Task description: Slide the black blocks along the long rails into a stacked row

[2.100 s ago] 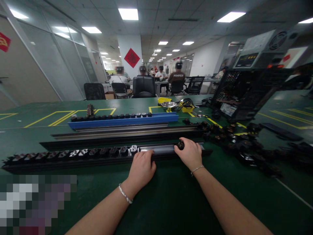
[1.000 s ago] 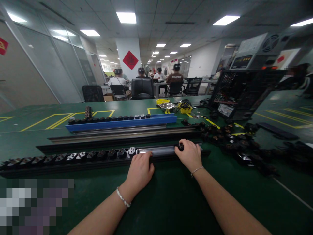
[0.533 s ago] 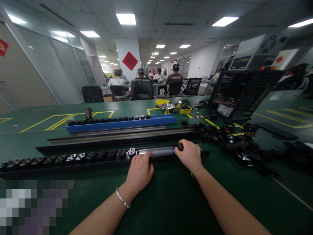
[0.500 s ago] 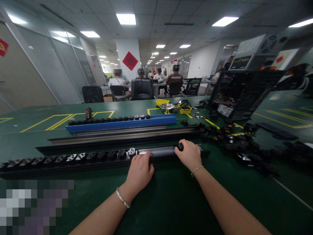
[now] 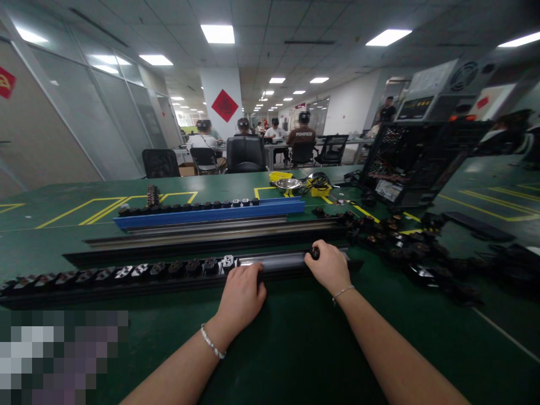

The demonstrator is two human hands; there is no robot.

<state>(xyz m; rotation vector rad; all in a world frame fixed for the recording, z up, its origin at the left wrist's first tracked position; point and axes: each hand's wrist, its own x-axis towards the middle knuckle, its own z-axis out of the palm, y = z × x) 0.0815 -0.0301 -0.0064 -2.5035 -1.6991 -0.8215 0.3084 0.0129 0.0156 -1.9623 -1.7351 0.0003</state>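
A long black rail [image 5: 278,262] lies across the green table in front of me. A row of small black and silver parts [image 5: 126,271] fills its left half. My left hand [image 5: 241,293] rests closed on the rail's near edge, fingers curled over it. My right hand [image 5: 330,266] sits at the rail's right part, closed round a small black part [image 5: 314,252] that shows above the fingers.
Behind lie two more rails [image 5: 211,232] and a blue rail [image 5: 211,212] with parts. A heap of loose black parts [image 5: 405,247] spreads at the right. An open computer case [image 5: 417,163] stands beyond it. Several people sit at far tables.
My right hand with the small black part has shifted slightly to the right along the rail. My left hand has stayed in place.
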